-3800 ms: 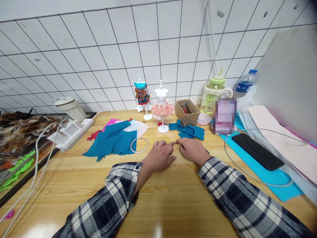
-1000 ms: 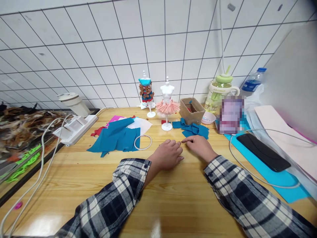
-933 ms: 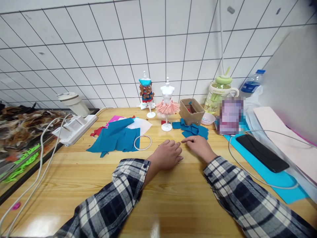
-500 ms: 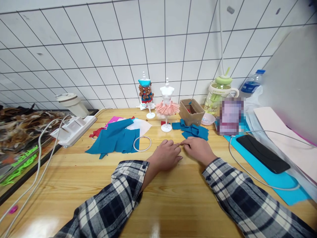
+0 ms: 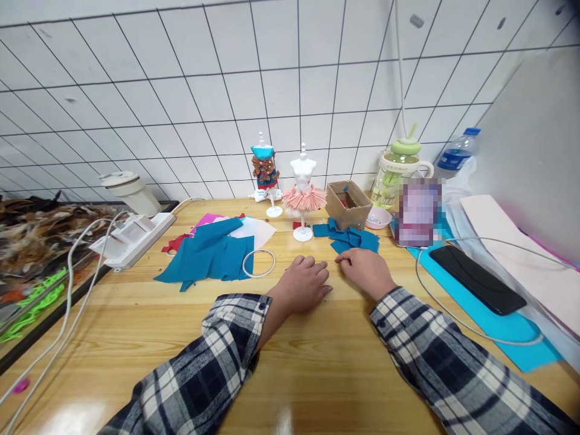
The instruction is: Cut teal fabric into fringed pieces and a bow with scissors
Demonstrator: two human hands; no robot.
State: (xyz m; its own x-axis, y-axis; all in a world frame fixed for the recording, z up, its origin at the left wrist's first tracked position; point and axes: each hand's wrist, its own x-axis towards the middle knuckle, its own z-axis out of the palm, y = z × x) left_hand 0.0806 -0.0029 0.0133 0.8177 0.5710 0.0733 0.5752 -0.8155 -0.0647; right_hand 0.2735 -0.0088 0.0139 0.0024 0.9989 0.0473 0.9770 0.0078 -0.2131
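My left hand (image 5: 302, 285) rests on the wooden table with fingers loosely bent and a little apart, holding nothing visible. My right hand (image 5: 366, 273) lies just to its right, palm down, fingers bent and nothing seen in them; a small gap separates the two. Blue cloth scraps (image 5: 351, 237) lie right behind my right hand. Beyond my left hand stands a white mini mannequin (image 5: 303, 171) wearing a pink pleated skirt (image 5: 304, 199). A white ring (image 5: 258, 276) lies left of my left hand, partly over a larger blue cloth (image 5: 206, 257).
Behind are a dressed mannequin (image 5: 264, 169), a brown box (image 5: 357, 211), a small bowl (image 5: 379, 218) and a green-lidded bottle (image 5: 399, 166). A black phone (image 5: 475, 279) and cable lie right. A power strip (image 5: 136, 241) and cables are left.
My hands have moved slightly apart; their fingertips were touching or nearly touching before. The view has shifted a little, and the objects on the table stay in place.
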